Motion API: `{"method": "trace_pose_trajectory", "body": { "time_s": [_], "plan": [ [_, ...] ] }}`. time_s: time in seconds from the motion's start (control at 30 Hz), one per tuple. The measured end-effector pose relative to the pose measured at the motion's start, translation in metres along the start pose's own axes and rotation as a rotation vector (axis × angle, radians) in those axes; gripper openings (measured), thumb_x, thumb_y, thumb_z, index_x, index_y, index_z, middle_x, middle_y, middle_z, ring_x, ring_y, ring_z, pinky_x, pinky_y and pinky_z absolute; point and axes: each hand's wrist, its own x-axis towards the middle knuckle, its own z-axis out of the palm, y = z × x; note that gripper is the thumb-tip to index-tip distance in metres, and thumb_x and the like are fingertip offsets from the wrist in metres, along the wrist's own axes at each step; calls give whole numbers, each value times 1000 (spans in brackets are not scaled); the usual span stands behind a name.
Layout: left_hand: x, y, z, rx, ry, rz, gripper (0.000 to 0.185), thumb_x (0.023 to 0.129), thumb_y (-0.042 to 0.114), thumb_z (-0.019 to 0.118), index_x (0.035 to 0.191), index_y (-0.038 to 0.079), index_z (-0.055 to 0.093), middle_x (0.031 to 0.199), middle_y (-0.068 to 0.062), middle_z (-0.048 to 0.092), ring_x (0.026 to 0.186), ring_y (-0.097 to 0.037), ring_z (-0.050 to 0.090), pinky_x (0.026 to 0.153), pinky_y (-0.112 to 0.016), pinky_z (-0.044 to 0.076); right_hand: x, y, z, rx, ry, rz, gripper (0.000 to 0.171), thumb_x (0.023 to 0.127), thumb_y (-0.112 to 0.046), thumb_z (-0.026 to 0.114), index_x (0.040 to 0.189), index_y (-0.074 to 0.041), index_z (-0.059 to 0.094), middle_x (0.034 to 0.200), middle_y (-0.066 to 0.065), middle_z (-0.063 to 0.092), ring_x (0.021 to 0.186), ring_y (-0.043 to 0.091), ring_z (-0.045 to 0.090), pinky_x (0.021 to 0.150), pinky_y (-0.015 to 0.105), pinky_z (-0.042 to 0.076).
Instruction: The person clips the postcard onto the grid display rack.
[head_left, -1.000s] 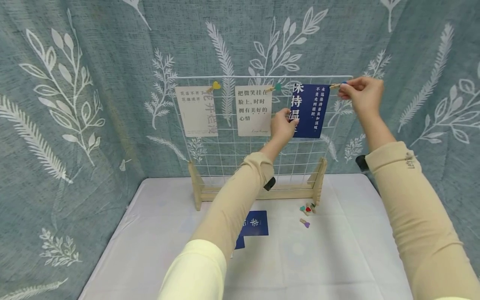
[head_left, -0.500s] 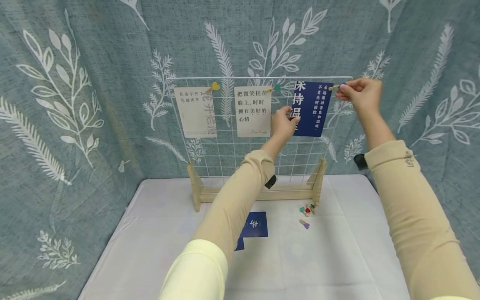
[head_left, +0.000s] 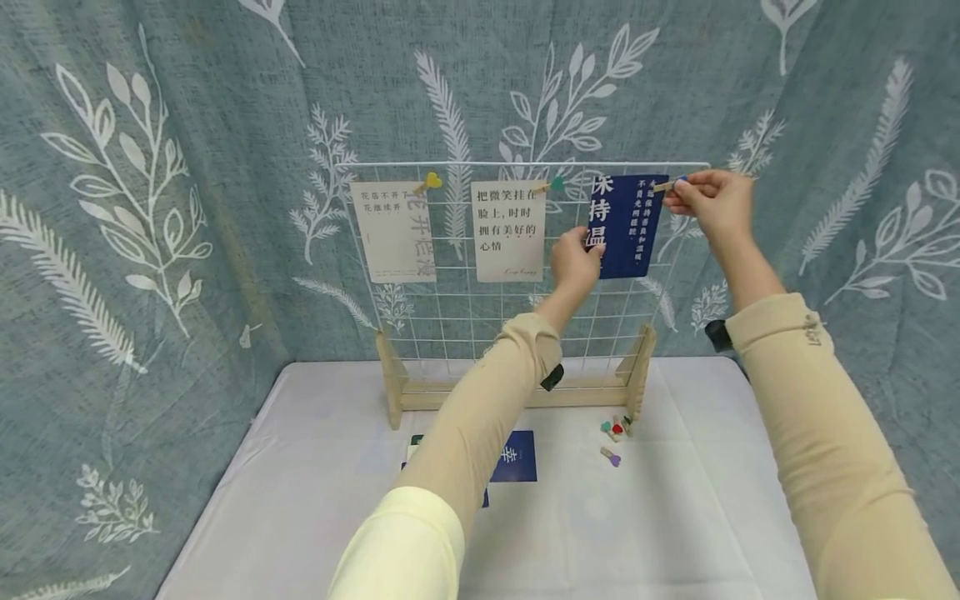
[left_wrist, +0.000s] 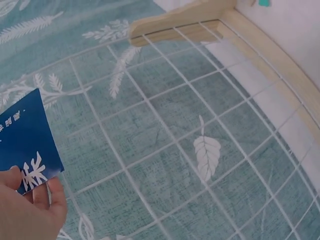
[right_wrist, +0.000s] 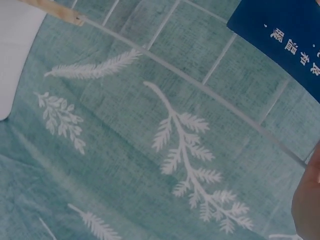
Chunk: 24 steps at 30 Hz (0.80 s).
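A dark blue card (head_left: 626,242) with white characters is held against the right part of a white wire grid rack (head_left: 510,308). My left hand (head_left: 576,260) pinches its lower left edge; the left wrist view shows the thumb in front of the card (left_wrist: 27,142) and fingers behind. At the card's upper right corner my right hand (head_left: 716,204) pinches a small wooden clothespin (head_left: 663,187) with a blue end. The clothespin overlaps the corner; whether it bites on the wire is too small to tell. Only a sliver of the right hand (right_wrist: 307,200) shows in the right wrist view.
Two pale cards, a left one (head_left: 393,233) and a middle one (head_left: 508,233), hang on the rack from clothespins. The rack stands on a wooden base (head_left: 577,397). Several loose clothespins (head_left: 615,429) and blue cards (head_left: 517,458) lie on the white table, partly behind the left forearm.
The card and both hands have shifted slightly against the rack, the blue card a little to the right. The right hand has moved slightly left with the clothespin, which now overlaps the corner more.
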Motion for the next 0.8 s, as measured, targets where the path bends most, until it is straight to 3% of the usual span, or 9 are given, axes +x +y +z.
{"method": "trace_pose_trajectory", "body": {
  "time_s": [0.27, 0.5, 0.67, 0.8],
  "plan": [
    [-4, -6, -2, -104, 6, 25, 28, 94, 15, 57, 118, 3, 63, 98, -15, 71, 86, -25, 67, 73, -29, 53, -2, -1, 3, -14, 3, -12, 15, 89, 8, 53, 79, -3, 52, 56, -9, 62, 49, 1, 62, 53, 13, 53],
    [-4, -13, -8, -163, -37, 57, 27, 94, 14, 58, 118, 3, 61, 102, -15, 71, 94, -24, 68, 80, -32, 54, -6, -2, 2, -135, 5, -17, 5, 89, 4, 56, 93, 1, 54, 58, -14, 61, 50, -2, 62, 53, 12, 52],
    [-6, -17, -14, -205, -50, 72, 31, 92, 12, 60, 122, 7, 60, 105, -13, 71, 97, -23, 67, 84, -30, 53, -7, -3, 3, -211, -12, 8, 33, 90, 0, 57, 119, 12, 48, 59, -19, 60, 51, -5, 61, 55, 10, 52],
    [-8, -19, -19, -236, -70, 66, 32, 92, 11, 60, 124, 10, 60, 109, -12, 70, 99, -22, 67, 84, -28, 54, -9, -5, 5, -316, 11, 27, 43, 91, -4, 57, 127, 15, 43, 60, -22, 55, 53, -10, 58, 56, 7, 50]
  ]
}}
